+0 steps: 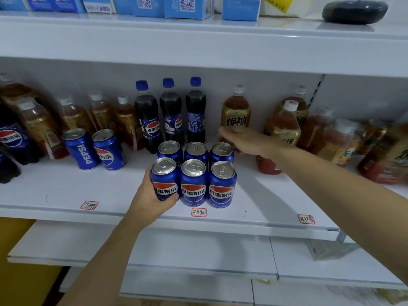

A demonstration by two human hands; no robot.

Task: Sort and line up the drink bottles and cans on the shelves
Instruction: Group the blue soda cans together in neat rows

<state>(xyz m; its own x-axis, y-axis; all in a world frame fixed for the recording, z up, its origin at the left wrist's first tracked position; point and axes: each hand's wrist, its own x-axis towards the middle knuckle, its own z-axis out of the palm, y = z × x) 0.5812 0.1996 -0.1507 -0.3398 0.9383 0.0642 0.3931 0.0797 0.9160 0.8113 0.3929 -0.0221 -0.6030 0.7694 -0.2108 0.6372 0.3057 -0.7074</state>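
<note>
The left hand (154,195) grips the front-left can (165,178) of six blue cans on the shelf (66,195). The right hand (240,140) holds a tea bottle (235,113) behind them, beside three cola bottles (170,111).

Light: bright, even, cool white; source not seen, seems overhead.
Shadows: soft, short ones under the cans (194,173) on the middle shelf (265,202); the shelf's back wall is dimmer under the upper shelf (198,40).
Glare: pale sheen on can tops and on the upper shelf's front lip; a small highlight on the dark rounded object (354,11) at top right.
Blur: tea bottles (353,142) at the shelf's right end are smeared; bottles at its left end are soft.
Focus: centre cans and cola bottles (170,111) are sharpest.
Distortion: wide-angle; shelf edges bow, bottles lean outward near both sides.
</note>
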